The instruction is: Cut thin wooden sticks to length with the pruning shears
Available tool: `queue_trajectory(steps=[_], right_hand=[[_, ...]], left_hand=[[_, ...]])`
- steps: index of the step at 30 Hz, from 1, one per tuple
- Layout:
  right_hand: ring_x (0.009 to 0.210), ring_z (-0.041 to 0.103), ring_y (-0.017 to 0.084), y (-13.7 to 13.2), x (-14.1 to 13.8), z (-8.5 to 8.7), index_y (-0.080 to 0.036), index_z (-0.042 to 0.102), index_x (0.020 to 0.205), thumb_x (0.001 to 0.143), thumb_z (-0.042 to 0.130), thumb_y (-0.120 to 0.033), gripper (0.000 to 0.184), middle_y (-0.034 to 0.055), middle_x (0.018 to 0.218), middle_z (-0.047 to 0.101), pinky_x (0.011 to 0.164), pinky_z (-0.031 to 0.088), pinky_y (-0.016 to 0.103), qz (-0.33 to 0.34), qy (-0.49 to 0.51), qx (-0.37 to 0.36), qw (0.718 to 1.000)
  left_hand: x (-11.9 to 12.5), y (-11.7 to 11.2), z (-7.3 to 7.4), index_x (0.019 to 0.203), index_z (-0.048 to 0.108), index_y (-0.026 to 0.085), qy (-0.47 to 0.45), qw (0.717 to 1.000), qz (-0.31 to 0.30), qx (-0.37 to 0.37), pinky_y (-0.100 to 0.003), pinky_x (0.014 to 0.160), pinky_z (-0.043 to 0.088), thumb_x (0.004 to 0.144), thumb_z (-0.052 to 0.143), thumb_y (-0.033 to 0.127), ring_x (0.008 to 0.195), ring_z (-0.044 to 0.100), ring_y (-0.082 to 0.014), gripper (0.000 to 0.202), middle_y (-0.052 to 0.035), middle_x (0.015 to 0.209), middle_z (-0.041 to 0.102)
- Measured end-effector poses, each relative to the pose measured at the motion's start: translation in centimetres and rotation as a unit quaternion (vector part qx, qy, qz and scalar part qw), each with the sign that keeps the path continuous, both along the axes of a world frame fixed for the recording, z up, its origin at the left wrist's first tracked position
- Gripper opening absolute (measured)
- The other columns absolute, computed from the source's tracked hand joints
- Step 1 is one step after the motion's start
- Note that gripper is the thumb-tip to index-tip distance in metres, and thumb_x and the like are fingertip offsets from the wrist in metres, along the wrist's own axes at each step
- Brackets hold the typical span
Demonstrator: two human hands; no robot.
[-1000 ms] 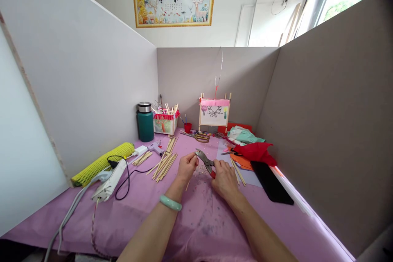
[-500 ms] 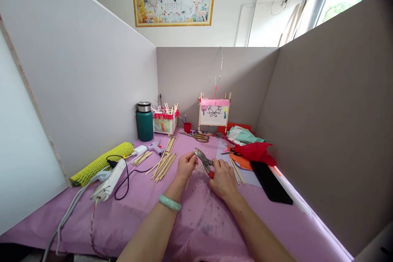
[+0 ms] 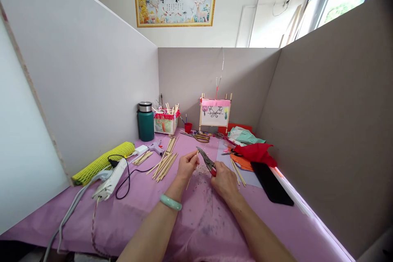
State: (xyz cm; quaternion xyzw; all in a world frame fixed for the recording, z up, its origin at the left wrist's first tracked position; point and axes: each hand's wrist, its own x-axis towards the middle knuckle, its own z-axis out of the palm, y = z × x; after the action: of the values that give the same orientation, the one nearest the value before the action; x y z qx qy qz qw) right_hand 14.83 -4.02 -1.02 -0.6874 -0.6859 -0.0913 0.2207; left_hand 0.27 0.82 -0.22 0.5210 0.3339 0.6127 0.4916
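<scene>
Between its pinched fingers, my left hand (image 3: pixel 188 166) holds a thin wooden stick (image 3: pixel 187 184). The stick's lower end pokes out beneath the hand and its tip shows just above the fingertips. My right hand (image 3: pixel 224 177) is closed around the red handles of a pair of pruning shears (image 3: pixel 206 159). Their metal blades point up and left, close beside the stick's tip; whether they touch it I cannot tell. A pile of wooden sticks (image 3: pixel 166 167) lies on the purple cloth left of my left hand. More loose sticks (image 3: pixel 238 172) lie to the right of my right hand.
Gold-handled scissors (image 3: pixel 201 137) lie beyond my hands. At the left are a glue gun (image 3: pixel 156 147), a power strip (image 3: pixel 109 180) with cords, and a green bottle (image 3: pixel 145 122). A black phone (image 3: pixel 272 183) and red cloth (image 3: pixel 256 152) lie right. Grey panels enclose the table.
The shears have drawn slightly right, away from the fingertips of my left hand, and their blades look closer together. The stick stays in my left hand.
</scene>
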Motion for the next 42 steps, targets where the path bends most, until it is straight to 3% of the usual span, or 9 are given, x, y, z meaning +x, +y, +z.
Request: queue_trajectory(steps=[5, 9, 13, 18, 23, 27, 32, 35, 42], right_hand=[[0.094, 0.059, 0.022, -0.1, 0.2, 0.2, -0.019, 0.055, 0.105, 0.078, 0.053, -0.015, 0.027, 0.0062, 0.101, 0.064, 0.073, 0.032, 0.03, 0.008, 0.017, 0.032, 0.999], [0.101, 0.056, 0.025, -0.4, 0.0, 0.3, -0.018, 0.053, 0.112, 0.072, 0.056, -0.013, 0.041, 0.0081, 0.105, 0.061, 0.079, 0.031, 0.032, 0.026, 0.008, 0.053, 0.998], [0.096, 0.056, 0.024, -0.4, -0.1, 0.2, -0.018, 0.054, 0.1, 0.071, 0.054, -0.011, 0.03, 0.0069, 0.099, 0.062, 0.077, 0.031, 0.032, 0.026, -0.005, 0.046, 0.999], [0.086, 0.059, 0.021, -0.4, -0.2, 0.2, -0.019, 0.055, 0.09, 0.076, 0.052, -0.01, 0.017, 0.0056, 0.092, 0.064, 0.071, 0.031, 0.03, 0.013, 0.0, 0.033, 0.999], [0.079, 0.059, 0.019, -0.3, -0.2, 0.3, -0.02, 0.056, 0.092, 0.079, 0.05, -0.017, 0.014, 0.0042, 0.09, 0.064, 0.065, 0.033, 0.028, 0.052, 0.111, 0.069, 0.99], [0.073, 0.057, 0.017, -0.4, -0.1, 0.7, -0.02, 0.056, 0.096, 0.081, 0.052, -0.027, 0.017, 0.0008, 0.08, 0.061, 0.067, 0.04, 0.026, 0.174, 0.266, 0.119, 0.941], [0.068, 0.056, 0.014, -1.0, -0.9, 1.3, -0.019, 0.057, 0.093, 0.083, 0.055, -0.035, 0.019, -0.0009, 0.078, 0.063, 0.067, 0.042, 0.025, 0.259, 0.362, 0.053, 0.894], [0.062, 0.05, 0.012, -1.0, -1.2, 1.4, -0.019, 0.058, 0.086, 0.08, 0.059, -0.036, 0.017, -0.004, 0.069, 0.057, 0.061, 0.038, 0.024, 0.266, 0.383, 0.038, 0.884], [0.052, 0.041, 0.011, 0.5, 0.6, 1.2, -0.021, 0.051, 0.076, 0.074, 0.065, -0.042, 0.026, -0.0066, 0.057, 0.044, 0.052, 0.034, 0.025, 0.221, 0.584, 0.073, 0.778]], left_hand=[[-0.1, -0.2, 0.3, 0.094, 0.072, 0.013, -0.022, 1.0, -0.004, -0.007, -0.021, 0.04, 0.022, 0.067, 0.068, 0.045, 0.039, 0.031, -0.0044, 0.042, 0.0045, 0.055, 0.053], [-0.2, -0.5, 0.5, 0.066, 0.066, 0.015, -0.025, 1.0, -0.005, -0.002, -0.021, 0.04, 0.021, 0.068, 0.067, 0.044, 0.039, 0.031, -0.004, 0.029, 0.0045, 0.051, 0.051], [-0.2, -0.8, 0.7, 0.054, 0.06, 0.016, -0.029, 1.0, -0.004, 0.0, -0.021, 0.041, 0.02, 0.068, 0.068, 0.039, 0.04, 0.031, -0.0038, 0.029, 0.0049, 0.048, 0.048], [0.0, -0.9, 0.7, 0.069, 0.069, 0.014, -0.061, 0.998, -0.01, -0.018, -0.021, 0.041, 0.021, 0.065, 0.073, 0.038, 0.039, 0.032, -0.004, 0.025, 0.0046, 0.05, 0.052], [-0.6, -0.1, 0.5, 0.095, 0.072, 0.014, -0.133, 0.99, 0.001, -0.041, -0.02, 0.044, 0.029, 0.061, 0.078, 0.039, 0.046, 0.041, -0.0052, 0.043, 0.0037, 0.059, 0.059], [-1.5, 0.7, 0.2, 0.102, 0.07, 0.015, -0.205, 0.976, 0.016, -0.07, -0.018, 0.043, 0.029, 0.059, 0.082, 0.039, 0.045, 0.04, -0.0026, 0.05, 0.0033, 0.066, 0.063], [-1.7, 0.7, 0.3, 0.096, 0.066, 0.015, -0.267, 0.961, -0.009, -0.069, -0.015, 0.045, 0.036, 0.062, 0.083, 0.034, 0.047, 0.045, -0.0017, 0.043, 0.0016, 0.072, 0.067], [-1.4, 0.3, 0.6, 0.086, 0.063, 0.015, -0.281, 0.957, -0.036, -0.058, -0.015, 0.054, 0.045, 0.063, 0.084, 0.033, 0.052, 0.052, -0.0025, 0.036, -0.0005, 0.077, 0.07], [-1.1, -0.5, 1.0, 0.085, 0.066, 0.015, -0.236, 0.962, -0.121, -0.064, -0.02, 0.061, 0.054, 0.066, 0.083, 0.032, 0.067, 0.065, -0.0093, 0.03, -0.0054, 0.089, 0.073]])
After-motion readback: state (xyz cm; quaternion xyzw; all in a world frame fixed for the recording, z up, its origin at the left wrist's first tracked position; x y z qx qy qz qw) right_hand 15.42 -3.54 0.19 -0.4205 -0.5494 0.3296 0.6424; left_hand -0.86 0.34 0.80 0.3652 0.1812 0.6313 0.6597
